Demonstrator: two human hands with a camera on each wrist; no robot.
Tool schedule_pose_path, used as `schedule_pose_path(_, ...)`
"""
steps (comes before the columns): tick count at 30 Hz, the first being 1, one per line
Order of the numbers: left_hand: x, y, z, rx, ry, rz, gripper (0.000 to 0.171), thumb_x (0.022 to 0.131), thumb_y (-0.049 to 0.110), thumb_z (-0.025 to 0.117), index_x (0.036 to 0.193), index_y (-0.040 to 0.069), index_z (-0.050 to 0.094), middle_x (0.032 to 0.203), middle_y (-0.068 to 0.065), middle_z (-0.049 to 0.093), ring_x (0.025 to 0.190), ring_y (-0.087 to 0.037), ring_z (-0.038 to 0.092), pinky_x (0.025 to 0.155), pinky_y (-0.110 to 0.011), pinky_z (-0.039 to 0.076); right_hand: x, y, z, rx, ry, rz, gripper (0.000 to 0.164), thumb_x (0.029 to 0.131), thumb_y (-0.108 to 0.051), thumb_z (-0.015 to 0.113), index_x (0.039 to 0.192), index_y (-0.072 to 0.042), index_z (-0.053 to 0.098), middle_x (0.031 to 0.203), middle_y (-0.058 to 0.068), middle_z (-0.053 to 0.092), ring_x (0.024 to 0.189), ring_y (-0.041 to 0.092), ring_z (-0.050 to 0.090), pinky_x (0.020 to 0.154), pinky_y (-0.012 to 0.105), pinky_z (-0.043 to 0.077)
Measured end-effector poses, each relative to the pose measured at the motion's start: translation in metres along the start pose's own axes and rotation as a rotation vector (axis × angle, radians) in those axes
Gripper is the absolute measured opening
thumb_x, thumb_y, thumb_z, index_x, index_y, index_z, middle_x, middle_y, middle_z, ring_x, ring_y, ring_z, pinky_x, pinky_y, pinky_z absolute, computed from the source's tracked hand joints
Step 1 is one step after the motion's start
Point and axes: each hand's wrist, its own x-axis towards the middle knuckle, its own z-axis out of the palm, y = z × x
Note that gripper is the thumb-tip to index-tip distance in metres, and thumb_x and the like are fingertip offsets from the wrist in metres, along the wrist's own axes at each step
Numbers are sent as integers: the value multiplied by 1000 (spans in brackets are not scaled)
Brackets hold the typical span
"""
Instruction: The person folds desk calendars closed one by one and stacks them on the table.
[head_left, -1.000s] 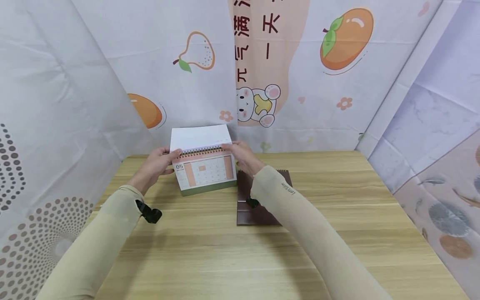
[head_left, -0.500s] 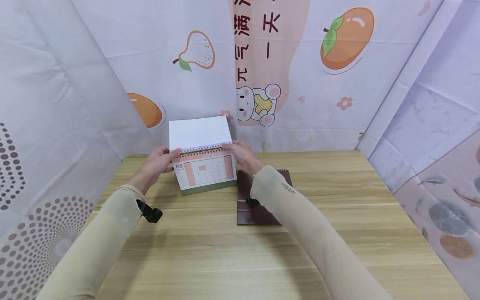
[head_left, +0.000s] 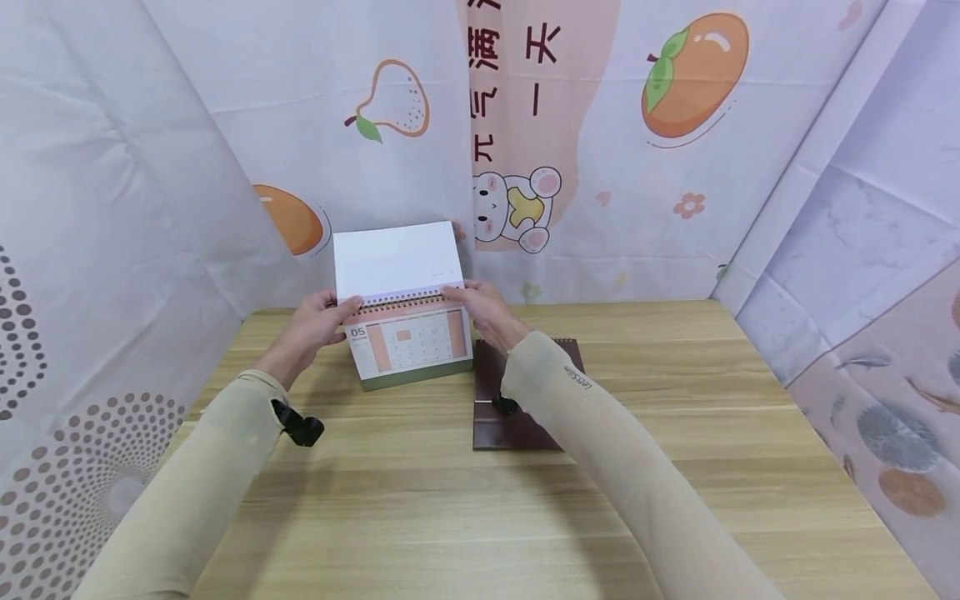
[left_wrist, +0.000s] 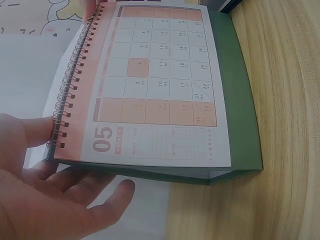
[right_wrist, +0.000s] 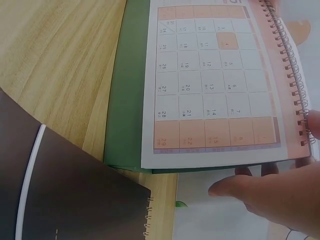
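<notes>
A spiral-bound desk calendar (head_left: 412, 342) with a green base stands tilted at the back of the table, its "05" page facing me. My left hand (head_left: 311, 327) grips its left upper corner, thumb by the coil; in the left wrist view the fingers (left_wrist: 85, 187) reach behind the green board. The right hand (head_left: 491, 315) pinches the opposite corner, its thumb at the coil's end. Behind the coil a white page (head_left: 397, 258) stands raised toward the curtain. Beneath my right wrist lies a dark brown spiral-bound item (head_left: 517, 429), partly hidden by the sleeve.
The wood-grain table (head_left: 390, 517) ends at a printed curtain (head_left: 660, 217) just behind the calendar. Further cloth walls stand at left and right. The brown item (right_wrist: 75, 185) lies close to the calendar's right side.
The white page behind the coil has swung further up, its far edge rising against the curtain. Both hands have kept their places at the calendar's corners.
</notes>
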Motion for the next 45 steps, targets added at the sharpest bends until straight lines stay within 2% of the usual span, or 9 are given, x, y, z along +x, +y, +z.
schedule_pose_path(10,0,0,-1,14,8,10,57,107,38,51,143,-5,41,140,-21,46,127,-32,46,111,-51,40,-2,1,-1,3,5,-6,33,101,-29,64,130,-13,67,129,4,66,142,27,39,118,64,16)
schedule_pose_path(17,0,-2,0,18,16,61,59,106,39,52,142,-6,42,136,-21,47,124,-30,48,110,-49,41,-1,1,-1,14,4,-18,34,102,-28,64,131,-12,67,131,4,64,142,24,38,118,64,17)
schedule_pose_path(27,0,-6,1,3,69,95,61,104,44,55,145,0,46,134,-16,50,117,-23,52,107,-42,46,-2,3,-1,-8,16,-28,36,102,-30,64,134,-14,65,127,3,65,136,22,43,119,59,20)
schedule_pose_path(40,1,-12,1,36,89,123,63,103,47,55,148,3,45,136,-17,52,119,-25,51,108,-45,44,-4,3,0,-72,23,-67,38,103,-32,63,135,-13,63,122,3,67,128,20,49,119,48,26)
schedule_pose_path(45,-1,-12,1,42,95,129,63,103,47,55,149,5,45,135,-18,52,119,-27,51,109,-47,43,-5,4,-1,-97,23,-86,37,103,-33,62,134,-12,64,119,4,68,126,21,50,118,49,27)
